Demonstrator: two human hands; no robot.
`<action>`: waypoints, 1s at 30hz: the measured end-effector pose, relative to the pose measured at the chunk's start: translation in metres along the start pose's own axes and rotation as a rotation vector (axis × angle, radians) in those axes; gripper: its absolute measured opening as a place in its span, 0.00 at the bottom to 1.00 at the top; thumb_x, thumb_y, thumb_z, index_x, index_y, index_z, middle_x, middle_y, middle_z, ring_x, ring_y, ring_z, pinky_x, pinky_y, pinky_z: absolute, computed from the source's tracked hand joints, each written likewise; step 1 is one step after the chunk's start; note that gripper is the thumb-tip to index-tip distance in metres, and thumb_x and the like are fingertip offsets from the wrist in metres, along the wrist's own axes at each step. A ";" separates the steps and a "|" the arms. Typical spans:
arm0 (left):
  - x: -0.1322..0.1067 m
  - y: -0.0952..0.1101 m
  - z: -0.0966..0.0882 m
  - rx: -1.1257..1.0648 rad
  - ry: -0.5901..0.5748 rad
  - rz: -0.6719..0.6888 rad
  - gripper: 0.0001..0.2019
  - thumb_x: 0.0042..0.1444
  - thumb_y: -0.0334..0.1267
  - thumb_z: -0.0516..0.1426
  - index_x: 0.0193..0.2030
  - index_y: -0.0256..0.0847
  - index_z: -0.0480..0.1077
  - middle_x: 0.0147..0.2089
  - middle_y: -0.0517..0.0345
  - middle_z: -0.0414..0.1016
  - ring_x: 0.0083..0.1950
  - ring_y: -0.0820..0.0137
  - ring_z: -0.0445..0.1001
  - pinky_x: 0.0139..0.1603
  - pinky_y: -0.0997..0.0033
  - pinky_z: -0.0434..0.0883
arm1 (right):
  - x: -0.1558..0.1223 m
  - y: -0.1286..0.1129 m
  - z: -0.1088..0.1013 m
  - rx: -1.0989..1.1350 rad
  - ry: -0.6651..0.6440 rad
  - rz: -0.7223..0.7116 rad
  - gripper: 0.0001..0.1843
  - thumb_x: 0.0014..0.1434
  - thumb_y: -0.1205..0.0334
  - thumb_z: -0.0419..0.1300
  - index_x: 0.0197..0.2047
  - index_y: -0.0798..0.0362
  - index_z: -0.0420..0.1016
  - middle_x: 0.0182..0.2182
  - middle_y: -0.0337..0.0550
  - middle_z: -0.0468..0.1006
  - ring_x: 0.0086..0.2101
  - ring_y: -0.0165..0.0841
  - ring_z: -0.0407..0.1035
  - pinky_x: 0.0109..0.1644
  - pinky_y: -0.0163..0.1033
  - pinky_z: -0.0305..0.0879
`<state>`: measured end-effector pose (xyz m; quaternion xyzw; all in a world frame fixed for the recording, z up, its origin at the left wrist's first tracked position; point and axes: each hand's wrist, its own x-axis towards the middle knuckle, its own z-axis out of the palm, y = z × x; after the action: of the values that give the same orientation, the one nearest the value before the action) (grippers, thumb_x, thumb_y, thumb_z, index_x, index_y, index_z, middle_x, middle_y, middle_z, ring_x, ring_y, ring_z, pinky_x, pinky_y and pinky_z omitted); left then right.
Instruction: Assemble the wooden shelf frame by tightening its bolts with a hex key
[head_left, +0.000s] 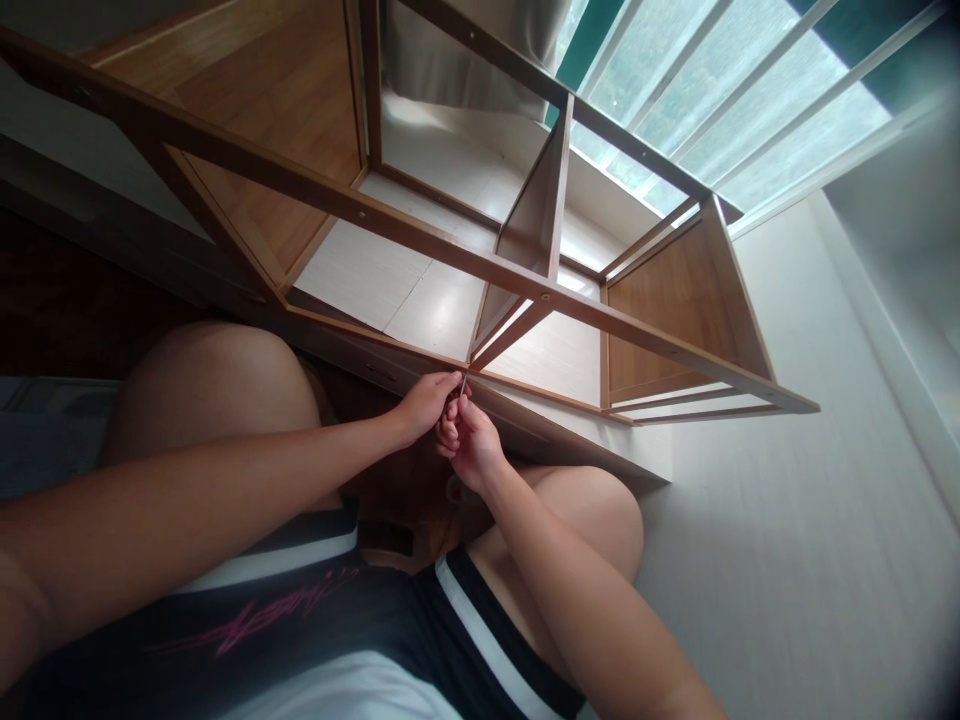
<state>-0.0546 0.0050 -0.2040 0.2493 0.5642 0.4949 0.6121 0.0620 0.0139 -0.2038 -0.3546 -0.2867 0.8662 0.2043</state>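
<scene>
A brown wooden frame (450, 255) with side panels and a middle divider (534, 205) lies on a pale ledge in front of me. At the frame's near bottom rail, by the foot of the divider, my two hands meet. My right hand (471, 440) has its fingers curled round a thin metal rod (464, 384), which points up toward the rail; its exact kind is too small to tell. Just to the left, my left hand (429, 405) is closed, fingertips against the rail beside the rod. Anything between those fingertips is hidden.
The ledge (360, 255) runs under the frame, its front edge close to my knees. Beyond stands a barred window (697, 90), with a silvery grey sheet (465, 60) to its left. A pale wall (810, 520) closes off the right side.
</scene>
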 end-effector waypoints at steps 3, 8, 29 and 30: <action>-0.001 0.000 -0.001 -0.024 -0.046 -0.036 0.20 0.56 0.54 0.51 0.35 0.36 0.69 0.15 0.65 0.62 0.15 0.78 0.62 0.19 0.79 0.60 | 0.000 0.003 0.001 -0.060 0.044 -0.018 0.19 0.58 0.43 0.54 0.32 0.51 0.58 0.17 0.31 0.57 0.17 0.22 0.47 0.20 0.29 0.42; -0.001 0.001 -0.004 -0.037 -0.108 -0.033 0.17 0.55 0.52 0.53 0.35 0.37 0.67 0.15 0.67 0.62 0.14 0.77 0.62 0.18 0.78 0.61 | 0.000 0.005 0.002 -0.089 0.078 -0.054 0.20 0.57 0.42 0.55 0.31 0.51 0.60 0.15 0.31 0.59 0.15 0.22 0.48 0.19 0.29 0.42; 0.006 0.003 -0.014 0.180 -0.020 0.027 0.21 0.49 0.54 0.58 0.34 0.34 0.70 0.27 0.61 0.67 0.24 0.81 0.61 0.23 0.82 0.58 | 0.010 0.002 0.000 -0.348 0.353 -0.210 0.18 0.54 0.46 0.57 0.32 0.53 0.61 0.13 0.30 0.62 0.14 0.22 0.51 0.19 0.29 0.46; 0.006 0.003 -0.015 0.188 -0.020 0.033 0.21 0.49 0.54 0.58 0.34 0.34 0.70 0.26 0.61 0.67 0.24 0.82 0.60 0.23 0.82 0.57 | 0.009 0.001 0.000 -0.430 0.390 -0.260 0.18 0.54 0.46 0.57 0.31 0.53 0.61 0.15 0.31 0.63 0.16 0.23 0.53 0.21 0.30 0.49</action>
<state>-0.0704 0.0074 -0.2080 0.3199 0.5980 0.4473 0.5831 0.0561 0.0187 -0.2089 -0.5092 -0.4615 0.6683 0.2848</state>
